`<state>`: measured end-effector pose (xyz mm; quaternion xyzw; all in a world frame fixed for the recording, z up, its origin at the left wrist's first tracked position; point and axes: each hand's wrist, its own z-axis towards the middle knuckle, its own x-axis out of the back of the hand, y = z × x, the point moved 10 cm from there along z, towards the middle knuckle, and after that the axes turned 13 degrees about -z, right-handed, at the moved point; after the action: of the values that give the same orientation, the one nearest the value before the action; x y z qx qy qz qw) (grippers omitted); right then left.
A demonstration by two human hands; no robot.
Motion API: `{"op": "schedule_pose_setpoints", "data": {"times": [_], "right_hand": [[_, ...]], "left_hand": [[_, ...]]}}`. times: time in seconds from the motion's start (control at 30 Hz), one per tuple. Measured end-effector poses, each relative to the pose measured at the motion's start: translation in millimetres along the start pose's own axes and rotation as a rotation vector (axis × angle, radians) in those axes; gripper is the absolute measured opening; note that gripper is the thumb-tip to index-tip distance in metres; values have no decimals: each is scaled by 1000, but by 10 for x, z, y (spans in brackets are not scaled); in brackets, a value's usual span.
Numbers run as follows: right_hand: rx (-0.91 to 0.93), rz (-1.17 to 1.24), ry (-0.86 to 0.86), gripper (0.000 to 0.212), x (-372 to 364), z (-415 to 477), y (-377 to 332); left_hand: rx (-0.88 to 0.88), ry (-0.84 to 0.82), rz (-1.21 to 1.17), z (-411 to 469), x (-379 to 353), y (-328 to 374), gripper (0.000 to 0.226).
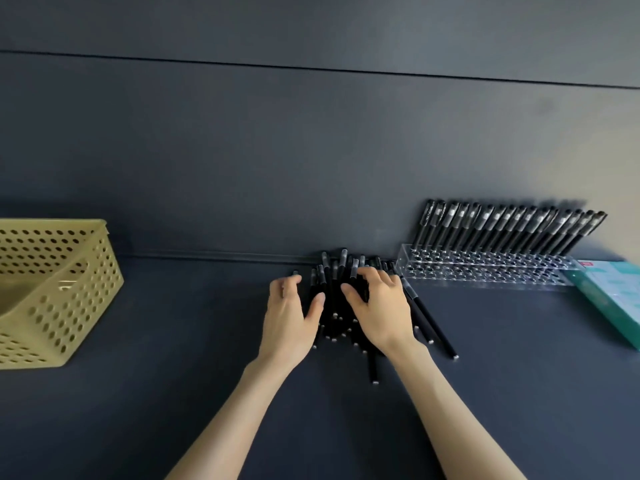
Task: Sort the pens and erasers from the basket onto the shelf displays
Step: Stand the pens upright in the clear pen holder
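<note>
So, pen pile [332,306] sits on the surface [173,341] between both: left grip [294,313] curled round its 9 o'clock edge, right grip [377,306] clutching 3 o'clock side.

Basket [86,289], 1; clear pen rack [485,276], 1; teal box [613,296], 1; racked pens [512,230], about seventeen; loose pens [331,315] (heaped, uncountable).

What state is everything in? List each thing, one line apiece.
Basket: upright, no pens visible inside.
Loose pens: heaped flat between the hands.
Rack: front holes empty.
Racked pens: leaning in the back row.
Box: lying flat at the rack's right end.
Left hand: fingers curled at the heap's left edge; grip unclear.
Right hand: fingers curled over the heap; grip unclear.
</note>
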<state>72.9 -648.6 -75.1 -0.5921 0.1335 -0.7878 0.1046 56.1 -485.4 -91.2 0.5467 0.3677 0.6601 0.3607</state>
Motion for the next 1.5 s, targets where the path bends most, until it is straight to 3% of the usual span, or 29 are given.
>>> {"op": "schedule_pose_setpoints", "data": {"times": [0.37, 0.5, 0.8, 1.2, 1.37, 1.5], "right_hand": [[-123, 157, 12, 45, -64, 98, 126], [-191, 290, 15, 41, -111, 90, 169], [-209, 400, 77, 27, -77, 96, 212], [-187, 409, 74, 24, -62, 87, 186], [-183, 412, 73, 24, -46, 81, 180], [-176, 402, 75, 25, -45, 79, 168]], "left_hand": [[187, -45, -75, 288, -83, -162, 62], [288, -93, -138, 324, -65, -224, 29], [312, -75, -260, 330, -55, -325, 13], [236, 159, -401, 405, 102, -259, 43], [243, 75, -302, 436, -43, -202, 70], [283, 59, -304, 467, -117, -273, 69]]}}
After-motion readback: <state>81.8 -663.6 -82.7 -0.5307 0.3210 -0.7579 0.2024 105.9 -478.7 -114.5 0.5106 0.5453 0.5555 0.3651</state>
